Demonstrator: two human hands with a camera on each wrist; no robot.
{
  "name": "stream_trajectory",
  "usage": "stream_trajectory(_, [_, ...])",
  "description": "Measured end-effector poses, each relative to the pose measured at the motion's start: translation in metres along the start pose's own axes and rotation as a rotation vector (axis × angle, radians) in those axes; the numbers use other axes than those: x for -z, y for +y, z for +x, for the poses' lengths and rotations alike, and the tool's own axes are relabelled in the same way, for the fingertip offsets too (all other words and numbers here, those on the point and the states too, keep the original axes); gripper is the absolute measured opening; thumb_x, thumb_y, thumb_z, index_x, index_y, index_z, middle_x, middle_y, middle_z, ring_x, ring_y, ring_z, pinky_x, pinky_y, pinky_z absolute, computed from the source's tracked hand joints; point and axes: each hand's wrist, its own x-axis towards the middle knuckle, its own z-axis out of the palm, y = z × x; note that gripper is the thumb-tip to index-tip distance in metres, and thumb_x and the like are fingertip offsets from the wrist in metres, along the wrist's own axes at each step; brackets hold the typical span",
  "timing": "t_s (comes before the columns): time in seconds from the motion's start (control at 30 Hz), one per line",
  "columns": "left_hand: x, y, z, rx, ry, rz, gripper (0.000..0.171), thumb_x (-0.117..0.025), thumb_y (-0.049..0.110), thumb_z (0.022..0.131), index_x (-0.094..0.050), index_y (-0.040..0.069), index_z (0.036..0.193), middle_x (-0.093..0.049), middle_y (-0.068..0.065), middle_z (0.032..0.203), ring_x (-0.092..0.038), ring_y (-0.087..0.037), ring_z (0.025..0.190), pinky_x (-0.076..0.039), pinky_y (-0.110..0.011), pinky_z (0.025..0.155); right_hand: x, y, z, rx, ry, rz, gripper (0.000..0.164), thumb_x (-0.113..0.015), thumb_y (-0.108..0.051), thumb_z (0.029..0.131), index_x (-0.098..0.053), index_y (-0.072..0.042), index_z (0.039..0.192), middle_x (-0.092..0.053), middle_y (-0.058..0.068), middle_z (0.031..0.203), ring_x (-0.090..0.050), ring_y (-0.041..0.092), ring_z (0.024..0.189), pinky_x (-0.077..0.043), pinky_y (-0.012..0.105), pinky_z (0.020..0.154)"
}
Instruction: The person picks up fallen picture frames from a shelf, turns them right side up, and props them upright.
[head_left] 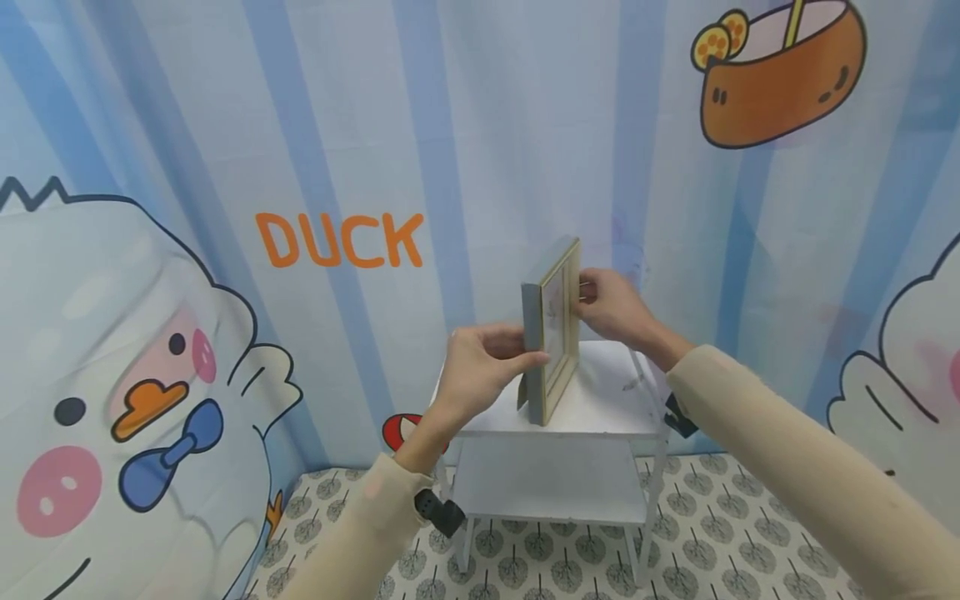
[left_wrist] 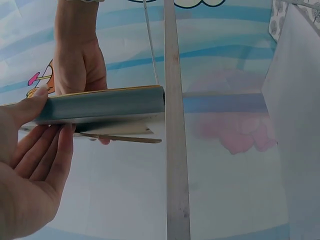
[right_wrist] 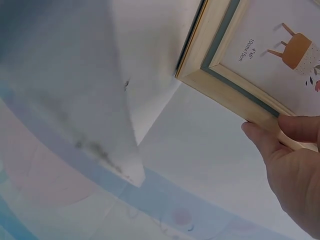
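A picture frame (head_left: 559, 333) with a pale inner border and grey-blue sides stands upright on the top shelf, turned nearly edge-on in the head view. My left hand (head_left: 480, 367) pinches its near edge, thumb on the front and fingers behind. At the far edge, my right hand (head_left: 611, 307) grips the border. The right wrist view shows the picture frame's (right_wrist: 225, 90) front, with a printed chair and "4x6" lettering, and my right hand (right_wrist: 295, 175) at its edge. In the left wrist view a thin back stand (left_wrist: 125, 138) sticks out behind, close to my left hand (left_wrist: 40, 170).
The white two-tier shelf (head_left: 615, 408) stands against a striped curtain (head_left: 495, 167) printed with cartoon ducks. Its lower tier (head_left: 551, 479) sits beneath the top. A tree-patterned floor covering (head_left: 712, 533) lies around its legs.
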Motion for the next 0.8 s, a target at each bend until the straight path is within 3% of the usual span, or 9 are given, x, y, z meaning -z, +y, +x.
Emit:
stream_trajectory(0.23, [-0.009,0.003,-0.001,0.009,0.051,0.014,0.03,-0.09,0.026,0.085,-0.082,0.013,0.111,-0.083,-0.007,0.105,-0.08,-0.016,0.094,-0.065,-0.033,0.085,-0.002,-0.001,0.004,0.018,0.004,-0.019,0.047,-0.055,0.004,0.099,-0.051,0.012,0.146,-0.06,0.034,0.144,-0.061,0.048,0.134,-0.052,0.054,0.114])
stream_trajectory(0.47, [-0.016,0.001,-0.001,-0.035,0.099,0.007,0.029,-0.091,0.023,0.083,-0.083,0.01,0.107,-0.083,-0.009,0.101,-0.081,-0.017,0.089,-0.065,-0.03,0.08,-0.005,-0.003,0.006,0.025,-0.002,-0.02,0.047,-0.056,0.003,0.099,-0.052,0.012,0.145,-0.061,0.034,0.142,-0.062,0.048,0.133,-0.052,0.054,0.113])
stream_trajectory(0.8, [-0.024,0.005,0.001,-0.028,0.114,0.026,0.027,-0.093,0.027,0.081,-0.083,0.011,0.099,-0.083,-0.007,0.096,-0.079,-0.013,0.083,-0.064,-0.028,0.074,-0.008,-0.004,0.007,0.028,0.009,-0.04,0.041,-0.057,0.0,0.103,-0.055,0.01,0.143,-0.063,0.031,0.142,-0.062,0.046,0.134,-0.052,0.054,0.114])
